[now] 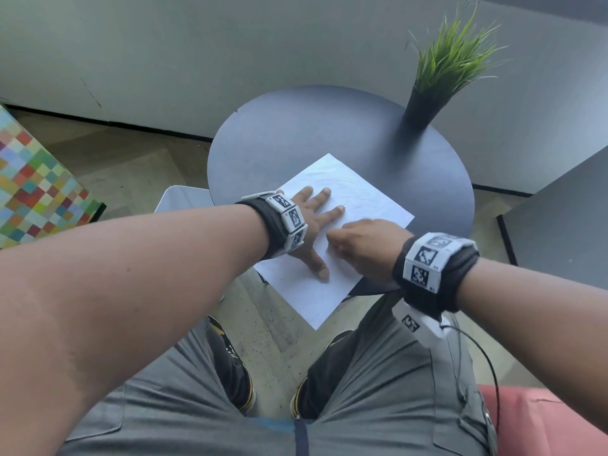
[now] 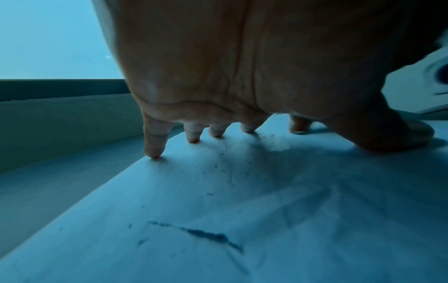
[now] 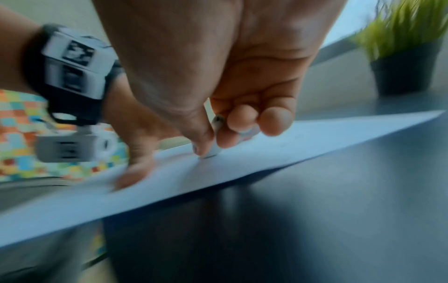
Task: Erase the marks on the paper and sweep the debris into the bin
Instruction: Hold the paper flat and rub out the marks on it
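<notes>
Grey trousers [image 1: 378, 390] and dark shoes [image 1: 237, 366] fill the near bottom of the head view, w/ a red cushion [image 1: 543, 422] at the lower right. Both forearms reach fwd over the near edge of a round dark desk [image 1: 296, 133]. White paper [image 1: 371, 199] lies turned cornerwise on the desk's near side; its near corner hangs out past the near edge. Left hand [image 1: 312, 222] is spread wide and flat on the paper's left part, fingertips [image 2: 155, 151] and thumb pressing down. Right hand [image 1: 365, 248] is just beside it, nearly touching, fingers curled tight round a small white eraser [image 3: 213, 151]; thumb and forefinger pinch it, tip down on the sheet. Faint pencil marks [image 1: 355, 192] show on the paper's far part; left wrist view shows a dark smear [image 2: 206, 234] and small dark crumbs [image 2: 218, 164] on the sheet. Potted grass plant [image 1: 441, 80] stands at the desk's far right edge. White bin [image 1: 184, 199] sits on the floor left of the desk, partly hidden by the left arm. Checkered multicolour box [image 1: 36, 185] is further left.
</notes>
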`<state>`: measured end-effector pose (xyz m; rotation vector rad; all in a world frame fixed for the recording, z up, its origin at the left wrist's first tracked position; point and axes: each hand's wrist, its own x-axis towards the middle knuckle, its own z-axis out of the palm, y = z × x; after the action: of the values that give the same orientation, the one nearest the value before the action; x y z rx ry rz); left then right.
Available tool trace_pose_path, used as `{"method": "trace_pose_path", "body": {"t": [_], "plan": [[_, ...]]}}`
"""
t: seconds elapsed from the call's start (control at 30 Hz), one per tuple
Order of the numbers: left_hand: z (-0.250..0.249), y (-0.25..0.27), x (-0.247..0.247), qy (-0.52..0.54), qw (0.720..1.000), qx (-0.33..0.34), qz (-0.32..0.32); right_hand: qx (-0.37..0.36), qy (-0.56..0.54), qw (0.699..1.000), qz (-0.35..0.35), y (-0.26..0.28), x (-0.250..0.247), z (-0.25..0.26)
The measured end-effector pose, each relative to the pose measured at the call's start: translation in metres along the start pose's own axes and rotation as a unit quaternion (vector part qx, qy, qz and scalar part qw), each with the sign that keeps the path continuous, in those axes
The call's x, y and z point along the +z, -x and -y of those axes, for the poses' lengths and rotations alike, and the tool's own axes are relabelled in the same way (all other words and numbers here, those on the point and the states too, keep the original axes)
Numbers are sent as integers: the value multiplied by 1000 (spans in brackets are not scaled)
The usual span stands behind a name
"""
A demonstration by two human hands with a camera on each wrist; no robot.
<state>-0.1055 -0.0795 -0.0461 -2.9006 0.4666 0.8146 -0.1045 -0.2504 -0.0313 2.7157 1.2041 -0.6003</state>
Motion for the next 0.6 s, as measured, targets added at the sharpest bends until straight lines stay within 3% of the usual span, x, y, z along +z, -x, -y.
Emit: {"method": "trace_pose_path", "body": {"t": [0.13,0.27,0.43,0.57,0.6], "plan": [[0,0,-1,3,1000,-1,-2,76,22,996,-49,-10,-10,-32],[1,-1,1,-3,1000,-1,-4,-43,11,999,-3,-3,3,10],[1,-1,3,6,1000,0,-12,69,7,996,-62,-13,-6,-28],[0,-1,3,-1,1000,-1,-7,-18,17,1000,-13,-5,4,6],[-1,0,2,-1,1000,-1,-7,-9,16,1000,-7,-4,2,1]]}}
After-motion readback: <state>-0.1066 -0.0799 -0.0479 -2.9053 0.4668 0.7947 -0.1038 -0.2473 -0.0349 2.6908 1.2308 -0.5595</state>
